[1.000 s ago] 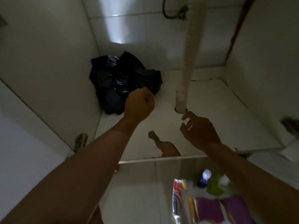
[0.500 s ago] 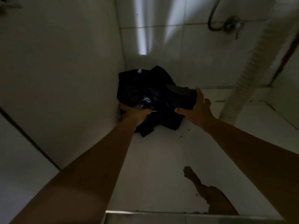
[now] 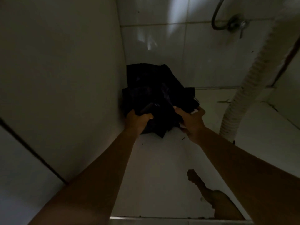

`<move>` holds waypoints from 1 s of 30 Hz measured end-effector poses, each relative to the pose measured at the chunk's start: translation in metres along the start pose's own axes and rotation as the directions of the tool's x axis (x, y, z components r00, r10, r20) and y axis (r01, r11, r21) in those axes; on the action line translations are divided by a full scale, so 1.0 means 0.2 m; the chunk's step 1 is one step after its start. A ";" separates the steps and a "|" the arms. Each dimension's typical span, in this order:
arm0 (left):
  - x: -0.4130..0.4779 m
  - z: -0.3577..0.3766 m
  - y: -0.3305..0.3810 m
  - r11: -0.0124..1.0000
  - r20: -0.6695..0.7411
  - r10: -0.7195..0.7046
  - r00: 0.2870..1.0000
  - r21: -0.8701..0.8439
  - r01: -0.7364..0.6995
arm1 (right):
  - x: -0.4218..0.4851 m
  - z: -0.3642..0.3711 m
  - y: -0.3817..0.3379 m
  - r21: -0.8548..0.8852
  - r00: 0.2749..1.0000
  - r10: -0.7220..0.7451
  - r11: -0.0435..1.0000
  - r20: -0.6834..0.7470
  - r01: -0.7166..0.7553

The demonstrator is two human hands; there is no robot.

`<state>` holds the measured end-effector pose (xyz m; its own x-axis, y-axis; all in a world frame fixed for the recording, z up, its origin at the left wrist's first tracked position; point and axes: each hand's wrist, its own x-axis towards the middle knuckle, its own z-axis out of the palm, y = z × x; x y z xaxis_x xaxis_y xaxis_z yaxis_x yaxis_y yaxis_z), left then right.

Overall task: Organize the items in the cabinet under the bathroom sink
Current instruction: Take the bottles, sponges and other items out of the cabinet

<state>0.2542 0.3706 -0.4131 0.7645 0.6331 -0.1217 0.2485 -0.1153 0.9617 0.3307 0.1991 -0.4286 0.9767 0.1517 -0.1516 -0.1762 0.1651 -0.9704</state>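
Under-sink cabinet, contents listed front to back. Light is dim.

1. Cabinet floor [image 3: 159,176]: white, with a pale edge strip along the front at 6 o'clock.
2. Brown stain [image 3: 209,195]: ragged patch on the floor at 5 o'clock, just behind the front edge. Its near end passes under the right forearm.
3. Forearms: two, bare, entering from 7 and 4 o'clock and converging on the middle of the view.
4. Dark specks [image 3: 183,138]: a few small ones on the floor, just beside the right wrist.
5. Left hand [image 3: 138,120]: just left of centre. Grip: fingers and thumb curled tight round a gathered fold at the lower left of the bag.
6. Right hand [image 3: 191,119]: just right of centre. Grip: thumb on top of the bag's lower right edge and fingers tucked beneath it, pinching that edge.
7. Black plastic bag [image 3: 154,88]: crumpled, with a faint sheen. It sits in the cabinet's back left corner, at 12 o'clock from both hands. Whether its underside is on the floor cannot be told.
8. Left side wall [image 3: 65,78]: plain pale panel at 9 o'clock, touching the bag.
9. Corrugated drain hose [image 3: 240,95]: white, descending from 2 o'clock to the floor at 3 o'clock, well apart from the bag.
10. Tiled back wall [image 3: 162,38]: glossy white, with a light patch at 12 o'clock.
11. Metal supply hose with valve [image 3: 235,23]: looped high on the back wall at 1 o'clock.
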 end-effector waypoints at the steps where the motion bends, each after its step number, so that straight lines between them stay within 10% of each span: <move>1: -0.02 0.01 0.03 1.000 0.002 0.005 1.000 -0.012 -0.005 | -0.01 0.00 -0.01 0.038 0.998 0.032 0.999 0.061 -0.034; 9: -0.19 0.15 0.22 0.997 0.197 0.068 0.978 0.017 -0.073 | -0.16 0.04 -0.19 0.134 0.981 -0.003 0.991 0.196 -0.023; 17: -0.50 0.17 0.43 0.918 0.091 0.388 0.917 0.056 -0.393 | -0.39 -0.14 -0.42 0.179 0.964 -0.026 0.984 0.263 -0.023; 25: -0.99 0.04 0.59 0.855 0.071 0.519 0.852 -0.020 -0.519 | -0.75 -0.36 -0.60 0.182 0.921 -0.021 0.982 0.389 -0.055; 30: -1.35 -0.02 0.64 0.875 0.030 0.440 0.897 0.212 -0.436 | -1.04 -0.46 -0.60 0.195 0.904 0.014 0.975 0.427 -0.108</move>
<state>0.0779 0.1878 -0.2553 0.8135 0.4941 0.3067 0.0099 -0.5391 0.8422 0.1602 0.0578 -0.2978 0.8282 0.5559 -0.0706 -0.3007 0.3346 -0.8931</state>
